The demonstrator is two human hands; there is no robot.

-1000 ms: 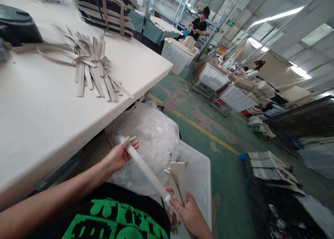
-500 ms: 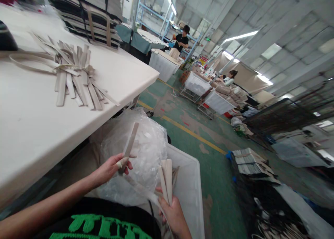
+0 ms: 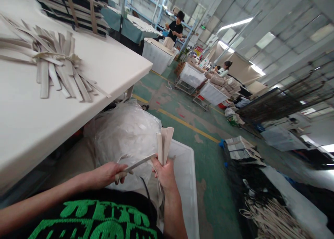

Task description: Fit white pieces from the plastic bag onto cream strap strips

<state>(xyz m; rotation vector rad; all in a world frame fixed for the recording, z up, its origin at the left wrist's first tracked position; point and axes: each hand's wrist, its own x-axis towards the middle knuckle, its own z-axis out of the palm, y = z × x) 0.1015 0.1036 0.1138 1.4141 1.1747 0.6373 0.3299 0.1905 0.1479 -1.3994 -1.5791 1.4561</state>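
Note:
My right hand [image 3: 166,171] is closed around several beige fabric straps [image 3: 167,141], whose flat ends stick up above the fist while thin tails hang below it. My left hand [image 3: 114,173] is closed on one narrow fabric strap [image 3: 142,161], which runs across to the fingers of my right hand. Something pale wraps a finger of the left hand. Both hands are over a clear plastic bag [image 3: 122,127] and beside a white plastic bin [image 3: 186,176]. On the table to the left lies a tied bundle of similar straps [image 3: 61,68].
A cream-topped table [image 3: 104,65] fills the left, its corner pointing toward the aisle. Strapped stacks of fabric [image 3: 78,9] stand on it. Two people work farther off among white bins [image 3: 193,75]. A bundled stack [image 3: 242,148] and piled cords [image 3: 276,214] lie at right.
My right hand has risen with its straps. The left hand has lowered, and its strap has swung from upright to slanting toward the right hand. The whole view has shifted slightly.

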